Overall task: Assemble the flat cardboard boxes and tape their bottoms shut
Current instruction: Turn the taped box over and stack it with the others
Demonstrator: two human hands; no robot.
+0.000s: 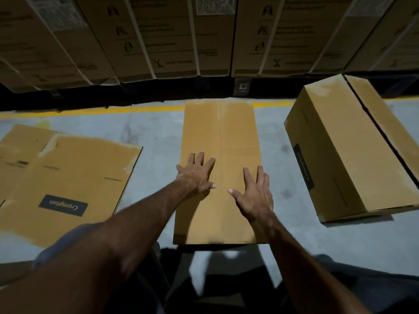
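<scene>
The centre box is seen standing on the grey concrete floor directly ahead of the person, with its two closed flaps facing up and meeting along a lengthwise seam down the middle. No tape can be made out on that seam.

The left hand is laid flat on the left flap, fingers spread and straight, thumb pointing toward the seam. The right hand is laid flat on the right flap in the same manner, fingers extended, thumb turned inward. Nothing is gripped by either hand; both palms rest on the cardboard, one on each side of the seam.

To the left, a flattened box is laid on the floor, well apart from the centre box. A dark label reading "Crompton" is printed on it, and torn, pale patches are noted along its far edge. To the right, an assembled box is set at an angle on the floor, its top flaps parted by a dark gap; a dark label is seen on its near side.

A yellow line is painted across the floor beyond the boxes. Behind it, a row of strapped cartons with printed symbols is stacked as a wall. Lighting is dim, and the floor shows dull stains. Dark-clad knees are visible at the bottom edge.
</scene>
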